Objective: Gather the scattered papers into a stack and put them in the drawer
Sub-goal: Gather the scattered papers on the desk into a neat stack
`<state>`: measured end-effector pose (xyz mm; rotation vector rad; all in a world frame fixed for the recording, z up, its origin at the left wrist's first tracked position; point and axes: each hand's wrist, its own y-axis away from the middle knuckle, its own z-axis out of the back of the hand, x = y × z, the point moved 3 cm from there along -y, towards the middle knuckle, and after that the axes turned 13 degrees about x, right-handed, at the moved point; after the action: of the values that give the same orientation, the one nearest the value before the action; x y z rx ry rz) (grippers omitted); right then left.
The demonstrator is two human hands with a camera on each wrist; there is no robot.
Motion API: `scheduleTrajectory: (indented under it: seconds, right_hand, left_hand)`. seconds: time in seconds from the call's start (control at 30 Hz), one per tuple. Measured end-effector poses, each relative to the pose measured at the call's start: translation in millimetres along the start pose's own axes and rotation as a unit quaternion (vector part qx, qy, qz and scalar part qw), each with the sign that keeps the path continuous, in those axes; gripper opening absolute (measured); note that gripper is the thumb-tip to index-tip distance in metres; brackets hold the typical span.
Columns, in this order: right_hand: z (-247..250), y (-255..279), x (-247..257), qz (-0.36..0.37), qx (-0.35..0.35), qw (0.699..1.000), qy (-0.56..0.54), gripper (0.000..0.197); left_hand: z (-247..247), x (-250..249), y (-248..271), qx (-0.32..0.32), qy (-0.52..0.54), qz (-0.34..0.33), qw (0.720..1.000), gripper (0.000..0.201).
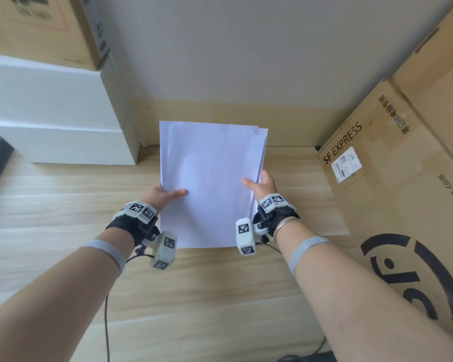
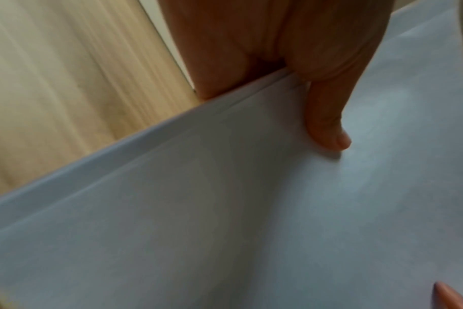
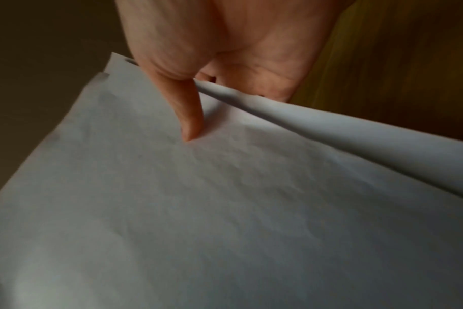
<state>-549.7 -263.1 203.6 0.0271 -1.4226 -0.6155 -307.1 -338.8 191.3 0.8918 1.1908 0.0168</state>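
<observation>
- At my fingers: left hand (image 1: pixel 165 193) and right hand (image 1: pixel 262 185) each pinch a side edge of the paper stack (image 1: pixel 209 184), thumbs on top.
- Stack: held above the wooden bench (image 1: pixel 63 205), far corners uneven.
- Risk: loose sheets could fan or slip out.
- Drawer: not visible.

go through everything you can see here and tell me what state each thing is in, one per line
stack of papers: gathered, held up off the floor, far right corners not squared.
left hand: pinches the stack's left edge, thumb on top.
right hand: pinches the stack's right edge, thumb on top.
SF Express box: closed, lying tilted at the right.
white boxes: closed, stacked at the left.
drawer: not in view.
</observation>
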Motion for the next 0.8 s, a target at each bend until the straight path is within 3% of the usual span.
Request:
scheduleTrajectory:
  seconds: [0.07, 0.27, 0.4, 0.6, 0.8]
  right_hand:
    - [1.5, 3.9, 17.9, 0.034, -0.007, 0.999, -0.019, 0.039]
    - [-1.4, 9.9, 46.9, 0.080, 0.015, 0.993, -0.079, 0.032]
    - [-10.7, 13.0, 43.9, 0.073, 0.036, 0.994, -0.076, 0.024]
    - [-18.3, 13.5, 36.7, 0.079, 0.049, 0.996, -0.004, 0.047]
    - [-20.3, 11.1, 42.8, 0.040, -0.002, 0.999, 0.003, 0.029]
  left_hand:
    - [0.1, -13.5, 2.9, 0.009, 0.047, -0.051, 0.998, 0.014]
    - [9.0, -32.7, 4.5, -0.034, 0.047, -0.161, 0.985, 0.029]
    - [12.6, -29.0, 5.8, -0.027, 0.048, -0.183, 0.981, 0.036]
    - [13.7, -16.6, 3.7, -0.019, 0.096, -0.203, 0.974, 0.034]
    - [15.2, -28.5, 3.6, -0.072, 0.134, -0.228, 0.962, 0.029]
